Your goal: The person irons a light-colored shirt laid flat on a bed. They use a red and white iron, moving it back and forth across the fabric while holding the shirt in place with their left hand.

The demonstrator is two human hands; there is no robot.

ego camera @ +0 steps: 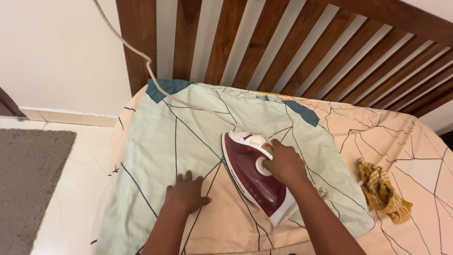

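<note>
Right hand (pixel 284 163) grips the maroon steam iron (pixel 255 177), nose toward eleven o'clock; left hand (pixel 187 192), fingers spread flat at seven o'clock, pins the pale-green cloth (pixel 188 127) taut.

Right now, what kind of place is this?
Most likely a bedroom at home. The iron is run over a pale green cloth spread on a bed with a peach sheet, a slatted wooden headboard behind, a tiled floor beside.
</note>
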